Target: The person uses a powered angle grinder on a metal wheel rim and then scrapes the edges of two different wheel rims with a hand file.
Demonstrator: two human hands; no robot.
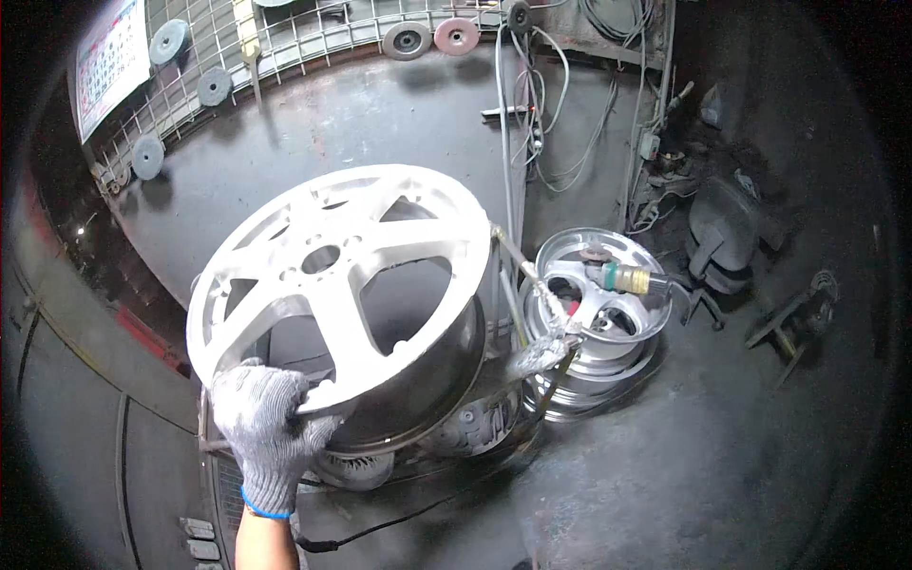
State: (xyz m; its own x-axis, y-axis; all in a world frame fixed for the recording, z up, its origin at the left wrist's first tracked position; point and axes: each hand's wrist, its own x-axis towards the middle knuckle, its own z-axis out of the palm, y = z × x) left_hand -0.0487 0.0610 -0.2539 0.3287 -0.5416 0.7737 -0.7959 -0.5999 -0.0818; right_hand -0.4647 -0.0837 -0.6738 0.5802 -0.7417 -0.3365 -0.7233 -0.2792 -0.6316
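Note:
A large pale alloy wheel rim (347, 328) with several spokes stands tilted in the middle of the view. My left hand (266, 423), in a grey knitted glove with a blue cuff, grips its lower left edge. The fingers curl over the lip, and the thumb is to the right. Behind the rim's face shows its dark barrel (432, 370). A metal stand arm (518, 256) touches or passes close by the rim's right side, with a whitish crusted or wrapped piece (546, 356) below it. My right hand is out of the picture.
Right of the rim are stacked silver wheels (608, 347), with a green-and-yellow power tool (627, 278) on top. A wire grid (313, 38) holds several round discs. Cables (570, 142) hang at the back. A black cord (399, 518) crosses low; dark equipment (727, 228) stands far right.

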